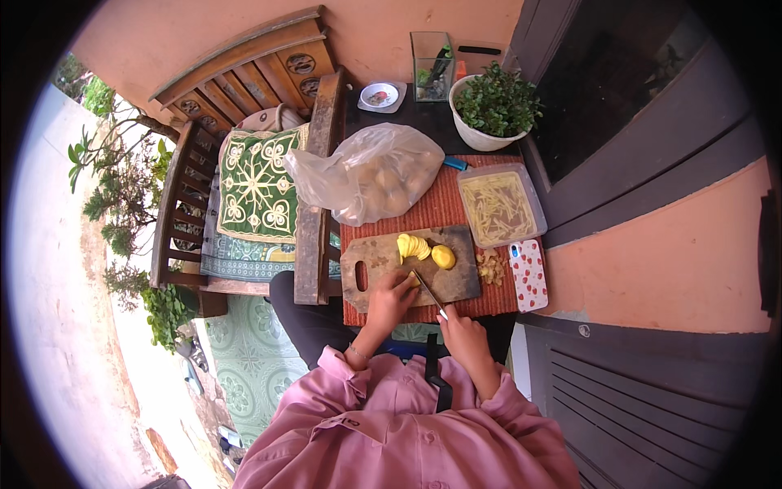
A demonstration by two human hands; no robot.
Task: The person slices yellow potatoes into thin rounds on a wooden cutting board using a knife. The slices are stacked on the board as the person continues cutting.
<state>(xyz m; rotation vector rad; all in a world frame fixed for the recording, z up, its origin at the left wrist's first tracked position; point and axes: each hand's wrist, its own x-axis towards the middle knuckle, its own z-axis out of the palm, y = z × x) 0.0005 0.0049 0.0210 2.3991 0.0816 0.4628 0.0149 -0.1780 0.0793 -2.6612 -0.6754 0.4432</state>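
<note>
My right hand grips the white handle of a kitchen knife, its blade slanting up and left over a wooden cutting board. The fingertips of my left hand press on a small yellow piece of peeled potato beside the blade; my fingers partly hide it. Beyond them lies a fanned row of thin potato slices. A larger peeled potato piece rests to the right of the slices. Potato peelings are heaped off the board's right edge.
A plastic bag of unpeeled potatoes sits behind the board on a red woven mat. To the right are a container of cut strips in liquid and a phone in a strawberry-print case. Farther back stands a potted plant.
</note>
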